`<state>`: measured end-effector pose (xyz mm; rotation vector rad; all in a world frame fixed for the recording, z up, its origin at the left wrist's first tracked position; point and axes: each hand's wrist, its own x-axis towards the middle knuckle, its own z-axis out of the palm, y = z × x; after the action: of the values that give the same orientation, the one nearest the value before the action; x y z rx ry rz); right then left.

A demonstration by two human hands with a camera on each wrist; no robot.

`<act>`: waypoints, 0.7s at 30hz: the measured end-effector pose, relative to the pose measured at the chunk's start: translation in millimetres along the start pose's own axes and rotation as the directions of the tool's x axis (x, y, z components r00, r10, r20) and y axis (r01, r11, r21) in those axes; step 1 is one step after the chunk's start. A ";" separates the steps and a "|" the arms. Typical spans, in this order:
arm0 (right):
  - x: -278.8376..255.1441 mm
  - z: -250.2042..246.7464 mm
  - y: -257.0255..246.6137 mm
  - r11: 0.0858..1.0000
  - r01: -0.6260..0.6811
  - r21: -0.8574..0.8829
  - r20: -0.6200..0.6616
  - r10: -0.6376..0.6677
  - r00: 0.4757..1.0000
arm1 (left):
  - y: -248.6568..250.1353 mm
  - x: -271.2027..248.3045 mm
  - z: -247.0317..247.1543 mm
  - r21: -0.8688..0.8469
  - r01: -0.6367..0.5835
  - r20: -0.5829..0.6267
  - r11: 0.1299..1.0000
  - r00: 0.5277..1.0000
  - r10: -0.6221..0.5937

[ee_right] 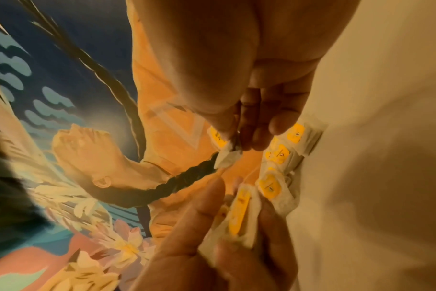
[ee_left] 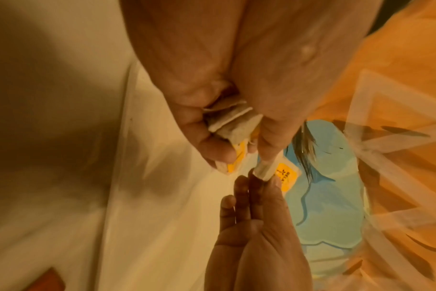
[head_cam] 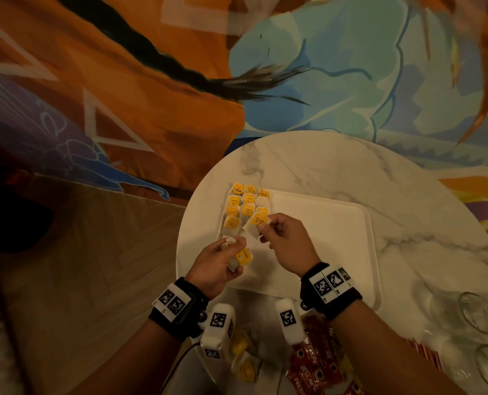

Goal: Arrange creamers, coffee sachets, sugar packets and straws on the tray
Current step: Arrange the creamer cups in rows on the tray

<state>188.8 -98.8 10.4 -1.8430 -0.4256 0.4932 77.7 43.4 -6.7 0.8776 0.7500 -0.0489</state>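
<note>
A white tray (head_cam: 322, 232) lies on the round marble table (head_cam: 379, 178). Several yellow-labelled tea sachets (head_cam: 244, 203) lie in rows at the tray's left end. My left hand (head_cam: 223, 258) grips a bunch of the same sachets (ee_left: 233, 120), seen also as sachets (ee_right: 239, 212) in the right wrist view. My right hand (head_cam: 282, 238) pinches one yellow-labelled sachet (head_cam: 258, 220) by its white edge, just above the tray's left end and close to the left hand. That sachet (ee_left: 286, 175) shows between thumb and fingertips in the left wrist view.
Red coffee sachets (head_cam: 317, 360) and more yellow packets (head_cam: 243, 363) lie at the table's near edge under my wrists. Clear glasses (head_cam: 479, 312) stand at the right. A painted wall rises behind the table; wooden floor lies to the left.
</note>
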 end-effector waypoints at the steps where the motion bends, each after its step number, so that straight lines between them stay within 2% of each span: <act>1: 6.0 2.1 1.3 0.999 -0.012 -0.030 -0.009 0.012 1.000 | 2.5 3.5 -3.0 -0.003 0.001 -0.017 1.000 1.000 -0.001; 5: 28.4 13.6 12.0 0.967 -0.035 -0.251 0.028 0.043 0.999 | 20.5 16.6 -11.4 0.061 0.006 -0.053 0.998 0.999 -0.003; 9: 41.9 26.0 18.3 0.916 -0.026 -0.400 0.044 0.047 0.998 | 36.5 29.6 -7.8 0.135 0.025 -0.025 0.990 0.999 -0.022; 16: 55.4 36.7 21.0 0.823 -0.077 -0.563 0.028 0.112 0.993 | 41.2 39.5 -7.3 0.126 0.057 -0.057 0.990 0.997 -0.050; 21: 57.5 36.7 19.2 0.786 -0.138 -0.603 -0.047 0.138 0.989 | 39.2 40.7 -12.8 0.052 0.062 -0.038 0.997 0.997 -0.060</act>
<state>219.0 -45.8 -25.5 -2.5149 -0.4873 0.4883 113.8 88.5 -10.2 0.9081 0.8128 -0.1072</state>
